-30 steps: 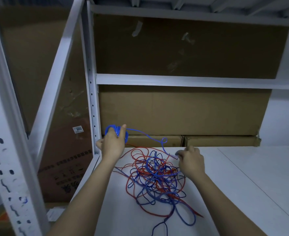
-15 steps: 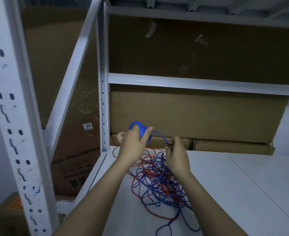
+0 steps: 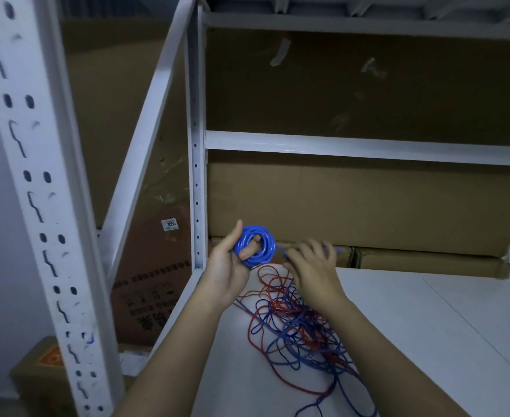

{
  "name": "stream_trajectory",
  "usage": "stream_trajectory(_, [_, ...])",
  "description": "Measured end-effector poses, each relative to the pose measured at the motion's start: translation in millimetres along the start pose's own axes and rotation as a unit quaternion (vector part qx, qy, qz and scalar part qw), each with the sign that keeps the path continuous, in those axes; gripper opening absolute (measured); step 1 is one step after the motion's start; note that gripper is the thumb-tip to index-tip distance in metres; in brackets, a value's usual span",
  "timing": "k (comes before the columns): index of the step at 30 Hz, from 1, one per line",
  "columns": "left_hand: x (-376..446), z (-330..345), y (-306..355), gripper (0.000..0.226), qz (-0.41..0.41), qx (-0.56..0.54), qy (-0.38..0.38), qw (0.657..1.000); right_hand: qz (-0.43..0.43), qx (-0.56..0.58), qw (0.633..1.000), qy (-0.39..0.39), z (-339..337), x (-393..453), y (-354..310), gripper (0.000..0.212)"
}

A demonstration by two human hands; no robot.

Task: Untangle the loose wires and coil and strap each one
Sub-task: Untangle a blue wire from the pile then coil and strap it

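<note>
My left hand (image 3: 226, 273) holds a small blue coil (image 3: 255, 246) upright above the far left corner of the white shelf (image 3: 428, 326), thumb against its outer rim and fingers curled through its centre, so the grip is closed on the loops. My right hand (image 3: 312, 272) hovers just to the right of the coil, fingers bent around the blue wire's free tail (image 3: 280, 251), which runs roughly sideways from the coil into that hand; whether it truly pinches the tail I cannot tell. I judge the next wrap must carry this tail leftward over the coil, and the right hand is the nearer one for it. Below and nearer me lies the tangle of red and blue wires (image 3: 301, 329), loose on the shelf, likely still feeding the tail and able to snag it. A white upright post (image 3: 196, 164) stands close to the left hand, with cardboard boxes (image 3: 353, 203) behind.
</note>
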State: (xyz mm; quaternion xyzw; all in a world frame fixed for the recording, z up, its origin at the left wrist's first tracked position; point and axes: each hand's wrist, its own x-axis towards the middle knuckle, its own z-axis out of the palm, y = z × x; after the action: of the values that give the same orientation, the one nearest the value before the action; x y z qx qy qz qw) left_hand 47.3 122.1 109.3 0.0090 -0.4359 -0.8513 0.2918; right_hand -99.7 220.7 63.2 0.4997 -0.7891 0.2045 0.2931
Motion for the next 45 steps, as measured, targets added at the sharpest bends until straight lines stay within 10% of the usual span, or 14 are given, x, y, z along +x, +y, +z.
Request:
stream_trajectory(6, [16,-5,-12,0.034,0.042,-0.011,0.137,0.99,0.019,0.168,0.982,-0.083,8,-21,-7,0.02])
stream_trajectory(10, [23,-1,-37,0.036,0.068,0.286,0.186,0.938,0.0,0.199,0.972,-0.124,4,-28,-15,0.023])
stream_trajectory(17, [26,-17,-53,0.028,0.089,0.653,0.065,0.749,0.034,0.312,0.934,-0.168,-16,-23,-2,0.007])
stream_trajectory(25, [30,-23,-31,0.037,-0.104,0.575,-0.011,0.812,0.172,0.472,0.86,-0.09,-26,-26,12,0.034])
stream_trajectory(30, [31,-24,-40,0.043,0.028,0.733,-0.06,0.677,0.2,0.486,0.847,-0.081,-27,-22,5,0.039])
stream_trajectory(37, [42,-39,-34,0.043,0.122,0.821,-0.029,0.556,0.101,0.307,0.916,-0.238,-36,-11,31,0.016])
stream_trajectory(45, [47,-11,-14,0.043,0.126,0.79,-0.059,0.598,-0.013,-0.184,0.98,-0.077,-45,35,22,0.029])
